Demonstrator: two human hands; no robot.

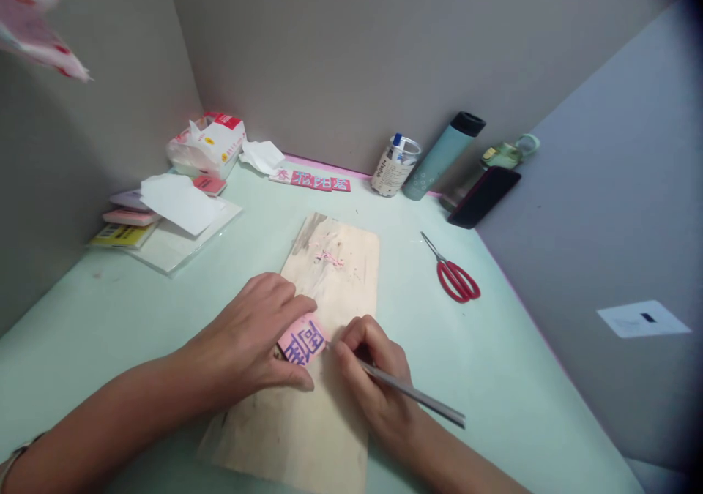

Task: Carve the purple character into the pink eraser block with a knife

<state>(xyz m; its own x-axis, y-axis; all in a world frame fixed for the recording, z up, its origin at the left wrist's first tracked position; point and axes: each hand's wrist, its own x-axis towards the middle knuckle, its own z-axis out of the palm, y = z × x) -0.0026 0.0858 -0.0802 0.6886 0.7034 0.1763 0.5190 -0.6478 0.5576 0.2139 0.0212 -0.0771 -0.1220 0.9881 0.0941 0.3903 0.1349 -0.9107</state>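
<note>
the block [303,340] sits over the board [348,282], between the two hands. the left hand [258,333] holds it from the left, thumb along its lower side. the right hand [376,369], just right of it, grips a tool [422,395]; whether the tip touches the block, i cannot tell.

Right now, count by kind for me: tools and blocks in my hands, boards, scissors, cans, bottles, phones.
Tool in right hand: 1
Pink block in left hand: 1
Wooden board: 1
Scissors: 1
Can: 1
Bottles: 2, one teal, one green-lidded
Phone: 1
Total: 8
</note>
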